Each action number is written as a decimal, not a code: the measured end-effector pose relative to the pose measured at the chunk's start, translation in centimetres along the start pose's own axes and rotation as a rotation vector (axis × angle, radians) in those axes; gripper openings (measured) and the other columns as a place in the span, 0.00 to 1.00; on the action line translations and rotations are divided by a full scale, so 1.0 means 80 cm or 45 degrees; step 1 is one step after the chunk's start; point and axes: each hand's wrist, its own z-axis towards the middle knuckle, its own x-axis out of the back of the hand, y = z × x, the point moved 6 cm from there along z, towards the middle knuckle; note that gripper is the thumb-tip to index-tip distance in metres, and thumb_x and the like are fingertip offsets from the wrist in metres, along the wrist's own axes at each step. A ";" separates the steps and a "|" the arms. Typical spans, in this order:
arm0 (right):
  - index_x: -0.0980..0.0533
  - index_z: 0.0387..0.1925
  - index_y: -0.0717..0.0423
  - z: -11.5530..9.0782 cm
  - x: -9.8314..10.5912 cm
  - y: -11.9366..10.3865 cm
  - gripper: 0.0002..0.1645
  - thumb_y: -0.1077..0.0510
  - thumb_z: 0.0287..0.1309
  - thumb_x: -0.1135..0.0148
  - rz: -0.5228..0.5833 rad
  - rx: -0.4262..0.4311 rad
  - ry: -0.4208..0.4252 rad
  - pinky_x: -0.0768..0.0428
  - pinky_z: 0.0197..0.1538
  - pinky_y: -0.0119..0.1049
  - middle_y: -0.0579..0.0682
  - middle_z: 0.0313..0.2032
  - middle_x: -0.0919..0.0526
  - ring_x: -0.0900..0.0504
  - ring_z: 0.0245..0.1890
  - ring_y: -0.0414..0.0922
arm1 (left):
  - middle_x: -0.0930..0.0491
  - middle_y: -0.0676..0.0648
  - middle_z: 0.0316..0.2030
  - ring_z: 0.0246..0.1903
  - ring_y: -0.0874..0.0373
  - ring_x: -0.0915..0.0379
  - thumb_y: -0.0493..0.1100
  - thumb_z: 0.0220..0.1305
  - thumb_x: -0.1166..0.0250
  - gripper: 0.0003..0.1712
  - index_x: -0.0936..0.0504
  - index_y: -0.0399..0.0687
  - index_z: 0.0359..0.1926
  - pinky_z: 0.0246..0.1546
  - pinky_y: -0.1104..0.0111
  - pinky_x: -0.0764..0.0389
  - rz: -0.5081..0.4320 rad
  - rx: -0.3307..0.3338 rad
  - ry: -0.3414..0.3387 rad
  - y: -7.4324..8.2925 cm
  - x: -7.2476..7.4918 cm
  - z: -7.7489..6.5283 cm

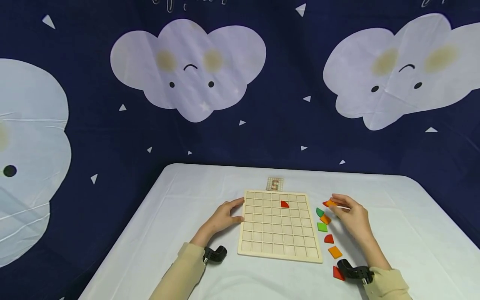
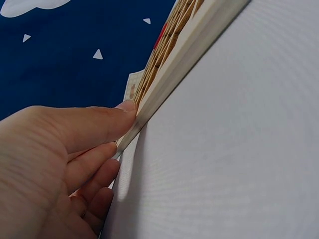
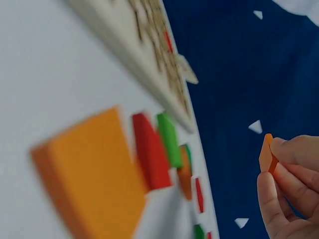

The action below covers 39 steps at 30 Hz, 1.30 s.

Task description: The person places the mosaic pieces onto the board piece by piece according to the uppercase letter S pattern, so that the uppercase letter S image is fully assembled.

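An orange tile (image 3: 266, 155) is pinched between the thumb and fingers of my right hand (image 1: 351, 214), to the right of a pale wooden grid board (image 1: 279, 225). Part of a red tile (image 1: 325, 203) shows beside the held tile in the head view. My left hand (image 1: 224, 216) touches the board's left edge, its thumb and fingertips spread along the side. One red quarter-round tile (image 1: 285, 204) lies in a cell of the upper part of the board.
Down the board's right side lie a dark green tile (image 1: 320, 212), an orange tile (image 1: 325, 219), a light green tile (image 1: 322, 227), a red quarter-round (image 1: 328, 238), an orange square (image 1: 335, 252) and a red tile (image 1: 338, 273). A small patterned card (image 1: 275, 184) lies behind the board.
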 end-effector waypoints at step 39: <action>0.25 0.56 0.57 0.059 -0.092 -0.081 0.24 0.59 0.58 0.35 0.318 0.246 -0.303 0.22 0.44 0.25 0.57 0.48 0.19 0.20 0.46 0.55 | 0.34 0.44 0.64 0.64 0.51 0.41 0.36 0.56 0.31 0.36 0.34 0.36 0.65 0.63 0.61 0.38 -0.052 0.015 -0.006 -0.002 -0.002 0.002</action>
